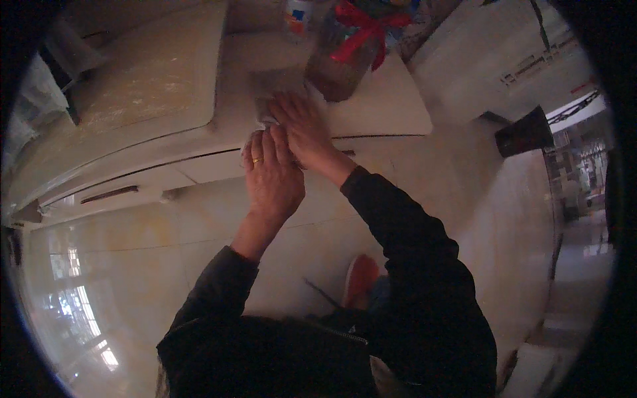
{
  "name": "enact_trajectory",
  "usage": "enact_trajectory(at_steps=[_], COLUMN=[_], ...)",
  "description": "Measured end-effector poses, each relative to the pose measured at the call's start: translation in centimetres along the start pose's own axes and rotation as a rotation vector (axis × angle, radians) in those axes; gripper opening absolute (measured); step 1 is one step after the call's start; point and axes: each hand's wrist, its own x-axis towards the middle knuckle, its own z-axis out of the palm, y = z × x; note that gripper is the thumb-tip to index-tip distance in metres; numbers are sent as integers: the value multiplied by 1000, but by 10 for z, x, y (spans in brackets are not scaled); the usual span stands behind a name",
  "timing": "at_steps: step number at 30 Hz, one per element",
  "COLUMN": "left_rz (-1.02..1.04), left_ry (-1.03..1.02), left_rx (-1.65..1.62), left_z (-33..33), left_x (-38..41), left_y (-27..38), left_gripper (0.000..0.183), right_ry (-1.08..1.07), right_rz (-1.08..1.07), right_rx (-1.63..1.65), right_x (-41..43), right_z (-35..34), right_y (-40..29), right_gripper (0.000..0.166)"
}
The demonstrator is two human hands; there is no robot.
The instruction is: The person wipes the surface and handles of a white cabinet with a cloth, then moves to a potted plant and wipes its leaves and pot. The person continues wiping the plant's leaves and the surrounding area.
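Observation:
My right hand lies on a pale, crumpled cloth over the top of a low white cabinet, its fingers pointing away from me and slightly blurred. Close beside it, my left hand, with a gold ring on one finger, grips the cloth at the cabinet's front edge. A bit of white shows past its outer fingers. Most of the cloth is hidden under both hands. Just beyond my right fingertips stands a glass vase tied with a red ribbon bow.
Behind the vase area is a white container with a coloured label. A raised, scuffed panel covers the cabinet's left side. At right are a large white box-shaped unit and a dark bin-like container. Glossy tiles form the floor.

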Motion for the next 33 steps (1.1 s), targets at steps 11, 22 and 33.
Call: enact_trajectory(at_steps=[11,22,33], left_rz=[89,160,29], left_ry=[-268,-194,-308], left_rx=[-43,-36,118], left_z=[22,47,27], left_x=[-5,57,91], left_y=[46,109,103], left_gripper=[50,57,68], right_ry=[-287,-89,219], right_rz=[370,326,194], right_rx=[7,-165,104], right_x=[-61,-79,4], right_z=[-61,-56,-17], right_y=[28,143,163], right_gripper=[45,47,48])
